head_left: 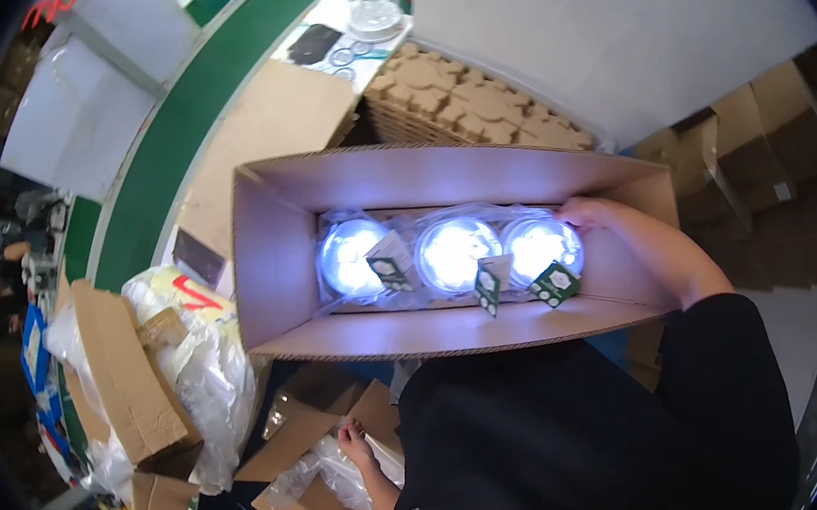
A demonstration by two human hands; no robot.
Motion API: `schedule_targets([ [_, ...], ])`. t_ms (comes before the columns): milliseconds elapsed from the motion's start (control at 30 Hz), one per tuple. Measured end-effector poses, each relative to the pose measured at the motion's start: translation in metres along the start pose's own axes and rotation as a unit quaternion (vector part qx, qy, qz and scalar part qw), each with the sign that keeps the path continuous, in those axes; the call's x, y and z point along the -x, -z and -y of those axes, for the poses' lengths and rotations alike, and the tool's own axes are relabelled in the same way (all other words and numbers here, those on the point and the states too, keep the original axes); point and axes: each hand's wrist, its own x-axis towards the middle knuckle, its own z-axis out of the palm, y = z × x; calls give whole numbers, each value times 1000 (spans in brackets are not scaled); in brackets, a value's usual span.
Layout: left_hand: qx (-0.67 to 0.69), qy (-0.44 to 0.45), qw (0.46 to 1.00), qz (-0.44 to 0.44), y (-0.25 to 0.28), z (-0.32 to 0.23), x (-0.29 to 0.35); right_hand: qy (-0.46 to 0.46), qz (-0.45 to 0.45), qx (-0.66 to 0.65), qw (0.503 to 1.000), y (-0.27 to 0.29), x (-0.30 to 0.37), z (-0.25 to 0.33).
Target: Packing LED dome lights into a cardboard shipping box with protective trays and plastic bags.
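Note:
Three glowing round clear lamps stand in a row inside a long open cardboard box (271, 252): a left lamp (345, 254), a middle lamp (451, 244) and a right lamp (539, 246). Clear plastic wrap surrounds them, and a green-and-white tag hangs at each. My right hand (585, 213) reaches over the box's right side, its fingers bent at the right lamp's upper edge; their tips are partly lost in glare. Lower down, my left hand (351, 439) is closed at the clear plastic bags (333, 474) in a smaller open carton (287, 440).
Moulded brown pulp trays (472, 104) are stacked behind the box. A clear domed lamp (374, 16) stands on the bench at the back. Torn cardboard (127, 371) and plastic bags (219, 384) lie at left. Cartons (764, 142) are piled at far right.

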Motion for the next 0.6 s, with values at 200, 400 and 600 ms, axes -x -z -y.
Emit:
schedule_targets([
  [200, 25, -12, 1000, -13, 9, 5, 2, 27, 26, -100, 994, -4, 29, 16],
  [400, -66, -285, 948, -128, -13, -141, 52, 32, -2, -237, 971, 3, -18, -25],
  [600, 45, -636, 760, 129, -102, -357, 126, 10, -63, -166, 984, -5, 6, 0],
])
